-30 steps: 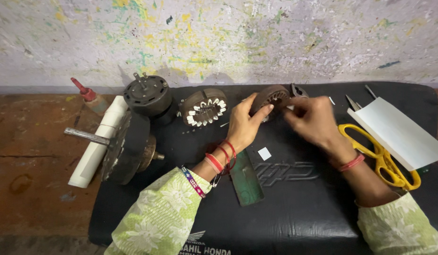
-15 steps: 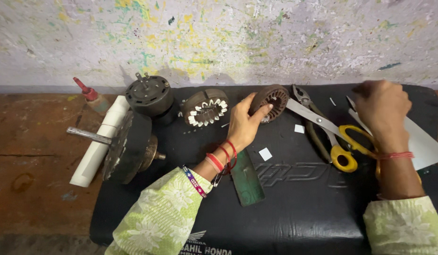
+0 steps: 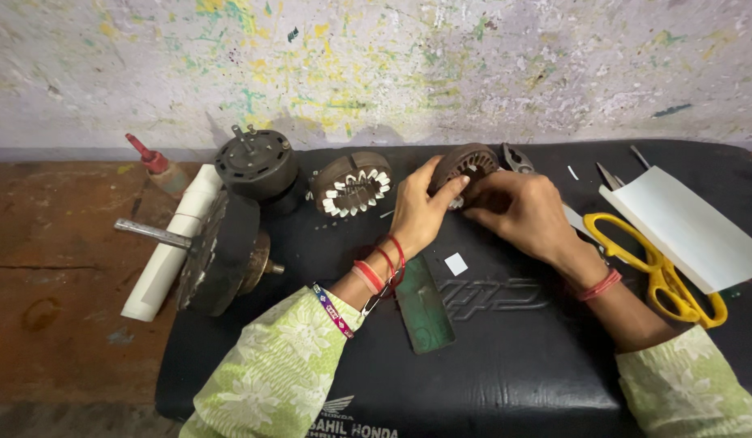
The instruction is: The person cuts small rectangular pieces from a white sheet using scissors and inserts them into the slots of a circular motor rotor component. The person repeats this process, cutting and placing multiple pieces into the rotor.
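The left hand [image 3: 421,212] grips a round brown motor core [image 3: 467,166] from its left side, thumb and fingers closed around the rim, so the part stands tilted on its edge with the open middle turned toward the person. The right hand [image 3: 524,212] is closed at the lower right of the same core, its fingertips pinched against the inner slots; what it pinches is too small to tell. Held this way, one hand steadies the part while the other reaches the slots.

The core rests at the back of a black padded mat [image 3: 506,365], which lies over the brown surface [image 3: 60,268] and seems to serve as a soft work place that keeps small pieces from rolling away. A second core [image 3: 352,185], with white paper strips in its slots, lies just beside the left hand. Further left are a dark round motor housing [image 3: 256,165], a heavy disc with a shaft [image 3: 218,253] standing on its edge, a white tube [image 3: 171,242] and a small bottle with a red nozzle [image 3: 158,166].

On the right, within easy reach of the right hand, lie yellow scissors [image 3: 656,268] and a sheet of white paper [image 3: 688,229]; pliers [image 3: 518,158] lie just behind the held core. A small white paper square [image 3: 455,264] and a flat green strip [image 3: 423,304] lie near the left wrist, and they look like cut material kept near for use.
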